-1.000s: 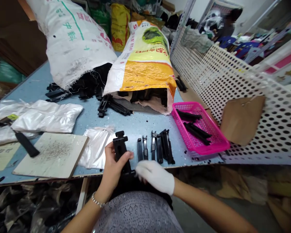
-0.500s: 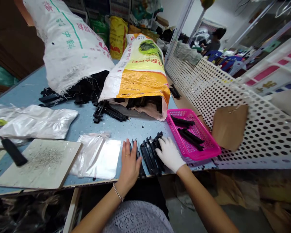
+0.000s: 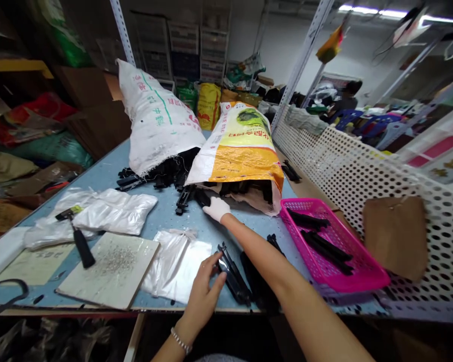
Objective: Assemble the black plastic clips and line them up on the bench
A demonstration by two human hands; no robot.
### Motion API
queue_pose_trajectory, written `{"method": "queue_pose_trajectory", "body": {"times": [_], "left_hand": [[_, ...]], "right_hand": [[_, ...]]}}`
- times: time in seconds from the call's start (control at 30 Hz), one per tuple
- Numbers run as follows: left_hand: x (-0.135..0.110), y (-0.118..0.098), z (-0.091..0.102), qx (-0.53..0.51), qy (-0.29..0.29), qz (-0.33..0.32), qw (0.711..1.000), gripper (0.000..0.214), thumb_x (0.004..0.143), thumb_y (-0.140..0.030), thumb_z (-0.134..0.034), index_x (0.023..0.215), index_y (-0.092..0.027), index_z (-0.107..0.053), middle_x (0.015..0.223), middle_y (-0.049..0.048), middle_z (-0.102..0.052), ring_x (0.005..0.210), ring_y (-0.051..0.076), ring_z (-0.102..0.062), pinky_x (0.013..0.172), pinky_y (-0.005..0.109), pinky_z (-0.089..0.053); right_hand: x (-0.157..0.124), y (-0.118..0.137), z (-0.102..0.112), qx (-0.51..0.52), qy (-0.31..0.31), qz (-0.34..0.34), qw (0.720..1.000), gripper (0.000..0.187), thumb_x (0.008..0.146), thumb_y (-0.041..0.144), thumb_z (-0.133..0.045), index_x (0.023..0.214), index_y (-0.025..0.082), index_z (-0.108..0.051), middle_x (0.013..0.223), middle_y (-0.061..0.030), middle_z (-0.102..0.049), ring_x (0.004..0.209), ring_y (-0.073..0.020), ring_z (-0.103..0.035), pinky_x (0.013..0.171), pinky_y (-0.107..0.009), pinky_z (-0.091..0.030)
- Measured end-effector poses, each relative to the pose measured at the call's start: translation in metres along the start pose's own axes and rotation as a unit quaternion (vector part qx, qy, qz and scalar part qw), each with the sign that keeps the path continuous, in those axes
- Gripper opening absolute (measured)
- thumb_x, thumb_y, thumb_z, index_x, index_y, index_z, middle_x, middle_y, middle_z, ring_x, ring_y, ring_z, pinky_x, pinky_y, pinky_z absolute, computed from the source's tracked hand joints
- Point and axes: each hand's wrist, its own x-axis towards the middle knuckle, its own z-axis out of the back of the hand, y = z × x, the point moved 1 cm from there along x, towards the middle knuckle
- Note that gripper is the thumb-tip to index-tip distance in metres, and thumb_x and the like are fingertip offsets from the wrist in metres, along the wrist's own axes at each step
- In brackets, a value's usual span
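My left hand, bare with a ring and a bead bracelet, has its fingers apart beside a long black plastic part at the table's front; the fingertips touch its left side. My right hand, in a white glove, reaches forward to the mouth of the yellow-and-white sack. Its fingers are closed on the near end of a black plastic part lying there. More black parts lie in a row under my right forearm, partly hidden by it.
A white sack spills black parts at the back left. To the right, a pink basket holds several black parts beside a perforated white panel. Clear plastic bags, a board and a black-handled hammer lie left.
My right hand has left the row of parts by the basket and reached forward to the sack mouth. My left hand stays beside the row. The view has tilted up and turned left.
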Motion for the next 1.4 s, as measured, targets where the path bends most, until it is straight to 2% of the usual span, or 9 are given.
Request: {"method": "queue_pose_trajectory", "body": {"times": [0.17, 0.27, 0.37, 0.57, 0.8, 1.07, 1.23, 1.3, 1.4], "left_hand": [[0.038, -0.006, 0.018, -0.263, -0.100, 0.092, 0.955, 0.060, 0.088, -0.054, -0.060, 0.140, -0.026, -0.045, 0.140, 0.0115, -0.055, 0.131, 0.027, -0.050, 0.109, 0.042, -0.040], [0.056, -0.028, 0.012, -0.358, -0.076, 0.101, 0.925, 0.057, 0.088, -0.053, -0.061, 0.134, -0.022, -0.049, 0.121, 0.0101, -0.064, 0.113, 0.025, -0.061, 0.097, 0.037, -0.048], [0.050, -0.053, 0.007, -0.337, -0.018, 0.103, 0.936, 0.047, 0.087, -0.041, -0.067, 0.126, -0.020, -0.054, 0.091, 0.0035, -0.067, 0.082, 0.018, -0.064, 0.074, 0.027, -0.052], [0.015, -0.075, 0.011, -0.296, 0.080, 0.115, 0.945, 0.030, 0.090, -0.042, -0.062, 0.109, -0.019, -0.059, 0.085, 0.0007, -0.062, 0.060, 0.011, -0.058, 0.052, 0.022, -0.049], [0.012, -0.070, 0.018, -0.279, 0.037, 0.153, 0.947, 0.030, 0.088, -0.045, -0.062, 0.097, -0.016, -0.060, 0.082, 0.0018, -0.062, 0.057, 0.010, -0.057, 0.051, 0.021, -0.049], [0.011, -0.078, 0.021, -0.309, 0.015, 0.175, 0.935, 0.036, 0.089, -0.045, -0.059, 0.103, -0.013, -0.065, 0.071, 0.0015, -0.060, 0.059, 0.011, -0.052, 0.052, 0.019, -0.042], [-0.009, -0.067, 0.014, -0.261, -0.019, 0.136, 0.955, 0.048, 0.087, -0.049, -0.061, 0.123, -0.019, -0.055, 0.068, -0.0017, -0.059, 0.057, 0.012, -0.053, 0.055, 0.021, -0.043], [-0.013, -0.047, 0.016, -0.245, -0.082, 0.156, 0.953, 0.069, 0.080, -0.048, -0.070, 0.138, -0.026, -0.039, 0.078, -0.0017, -0.063, 0.061, 0.014, -0.060, 0.060, 0.025, -0.049], [-0.010, -0.011, 0.015, -0.237, -0.149, 0.212, 0.936, 0.078, 0.075, -0.047, -0.075, 0.139, -0.026, -0.036, 0.102, 0.0049, -0.067, 0.075, 0.018, -0.068, 0.071, 0.032, -0.054]], "right_hand": [[-0.082, -0.015, -0.005, 0.096, 0.033, 0.030, 0.994, 0.035, 0.094, 0.034, -0.052, 0.122, 0.015, -0.059, 0.111, -0.0081, -0.070, 0.099, -0.0207, -0.065, 0.085, -0.029, -0.049], [-0.149, -0.024, -0.008, 0.217, 0.022, 0.107, 0.970, 0.036, 0.095, 0.041, -0.054, 0.124, 0.020, -0.057, 0.118, -0.0057, -0.066, 0.106, -0.0202, -0.061, 0.093, -0.031, -0.047], [-0.186, -0.033, 0.004, 0.257, -0.032, 0.116, 0.959, 0.036, 0.102, 0.045, -0.038, 0.096, 0.020, -0.062, 0.090, -0.0038, -0.065, 0.083, -0.0176, -0.061, 0.079, -0.030, -0.048], [-0.180, -0.020, 0.035, 0.173, -0.099, 0.149, 0.968, 0.032, 0.100, 0.045, -0.040, 0.085, 0.020, -0.055, 0.080, -0.0014, -0.055, 0.076, -0.0160, -0.051, 0.071, -0.028, -0.040], [-0.172, -0.003, 0.026, 0.341, 0.060, 0.055, 0.936, 0.051, 0.100, 0.055, -0.023, 0.068, 0.021, -0.044, 0.054, 0.0051, -0.040, 0.047, -0.0104, -0.034, 0.048, -0.024, -0.031], [-0.234, 0.011, 0.009, -0.044, 0.129, 0.222, 0.966, 0.037, 0.099, 0.044, -0.042, 0.086, 0.015, -0.062, 0.080, -0.0059, -0.063, 0.070, -0.0169, -0.055, 0.066, -0.028, -0.038], [-0.242, 0.001, -0.004, 0.147, 0.285, 0.128, 0.938, 0.037, 0.101, 0.039, -0.036, 0.087, 0.018, -0.063, 0.070, 0.0009, -0.062, 0.066, -0.0126, -0.059, 0.064, -0.022, -0.042], [-0.241, -0.017, -0.006, 0.135, 0.257, 0.105, 0.951, 0.039, 0.101, 0.041, -0.036, 0.090, 0.018, -0.065, 0.074, -0.0006, -0.065, 0.072, -0.0148, -0.062, 0.071, -0.025, -0.046], [-0.239, -0.060, -0.006, -0.052, 0.049, 0.044, 0.996, 0.038, 0.097, 0.048, -0.047, 0.113, 0.019, -0.066, 0.113, -0.0112, -0.067, 0.109, -0.0277, -0.058, 0.096, -0.042, -0.041]]}}
